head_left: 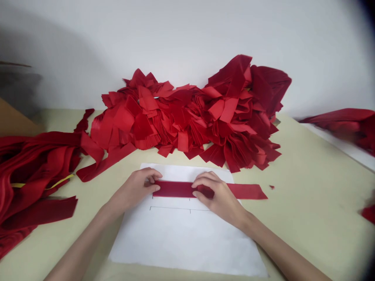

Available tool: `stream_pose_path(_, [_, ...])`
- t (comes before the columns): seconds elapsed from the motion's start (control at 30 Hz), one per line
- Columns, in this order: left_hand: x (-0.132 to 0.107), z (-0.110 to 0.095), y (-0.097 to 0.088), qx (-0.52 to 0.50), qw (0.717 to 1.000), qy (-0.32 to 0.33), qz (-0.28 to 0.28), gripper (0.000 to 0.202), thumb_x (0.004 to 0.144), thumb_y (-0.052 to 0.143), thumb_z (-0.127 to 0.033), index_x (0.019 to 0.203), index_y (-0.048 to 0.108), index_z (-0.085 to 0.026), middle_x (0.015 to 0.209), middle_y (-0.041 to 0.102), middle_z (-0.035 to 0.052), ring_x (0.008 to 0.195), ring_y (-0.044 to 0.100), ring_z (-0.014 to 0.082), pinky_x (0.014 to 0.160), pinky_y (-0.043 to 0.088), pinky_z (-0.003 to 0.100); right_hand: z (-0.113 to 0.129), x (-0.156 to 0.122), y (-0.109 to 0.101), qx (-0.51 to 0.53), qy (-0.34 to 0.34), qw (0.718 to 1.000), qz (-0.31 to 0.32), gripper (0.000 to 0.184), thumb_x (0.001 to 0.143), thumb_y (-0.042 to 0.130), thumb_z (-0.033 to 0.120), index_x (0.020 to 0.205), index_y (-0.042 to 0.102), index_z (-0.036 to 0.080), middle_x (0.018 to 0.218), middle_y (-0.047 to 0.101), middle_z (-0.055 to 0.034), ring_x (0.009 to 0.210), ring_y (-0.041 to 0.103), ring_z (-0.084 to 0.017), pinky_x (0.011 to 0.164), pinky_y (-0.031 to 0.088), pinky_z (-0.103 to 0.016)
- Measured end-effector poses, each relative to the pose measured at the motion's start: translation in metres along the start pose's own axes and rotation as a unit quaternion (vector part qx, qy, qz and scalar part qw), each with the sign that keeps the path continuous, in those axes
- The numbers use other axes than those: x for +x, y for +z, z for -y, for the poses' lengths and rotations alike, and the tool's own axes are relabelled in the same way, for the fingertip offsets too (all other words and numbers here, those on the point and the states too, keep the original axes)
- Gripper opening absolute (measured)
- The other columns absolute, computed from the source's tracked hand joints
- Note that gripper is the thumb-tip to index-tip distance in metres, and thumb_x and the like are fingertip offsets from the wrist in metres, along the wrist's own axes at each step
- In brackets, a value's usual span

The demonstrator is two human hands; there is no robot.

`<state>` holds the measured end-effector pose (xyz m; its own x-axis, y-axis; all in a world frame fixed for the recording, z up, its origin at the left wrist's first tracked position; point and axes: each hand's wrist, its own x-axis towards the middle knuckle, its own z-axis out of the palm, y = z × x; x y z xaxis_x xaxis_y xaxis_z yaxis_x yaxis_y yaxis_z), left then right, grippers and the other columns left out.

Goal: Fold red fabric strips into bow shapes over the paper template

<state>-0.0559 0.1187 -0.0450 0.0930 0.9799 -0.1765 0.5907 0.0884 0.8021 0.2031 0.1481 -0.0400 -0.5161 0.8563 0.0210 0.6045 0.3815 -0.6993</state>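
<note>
Red fabric strip lay flat across white paper on the desk, left hand and right hand clamping it with fingers together, seemingly to keep it straight above the ruled lines, heaped red offcuts beyond.

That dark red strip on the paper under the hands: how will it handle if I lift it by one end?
The red fabric strip will probably droop, since similar pieces in the red pile lie crumpled and folded. It looks thin and light, so it could slide easily on the white paper sheet if the left hand and right hand released it.
</note>
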Motion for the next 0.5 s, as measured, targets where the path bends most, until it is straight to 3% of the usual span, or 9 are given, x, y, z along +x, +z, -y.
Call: stream_pose_path(0.5, [-0.0008,-0.0007,0.0009,-0.001,1.0,-0.009,-0.003,0.018,0.074,0.058,-0.025,0.091,0.062,-0.021,0.091,0.06,0.0029,0.083,0.058,0.0177,0.075,0.049,0.032,-0.0028,0.0007,0.0016,0.003,-0.001,1.0,-0.013,0.009,0.08,0.054,0.025,0.085,0.061,0.027,0.092,0.061,0.0049,0.097,0.048,-0.009,0.089,0.043,-0.027])
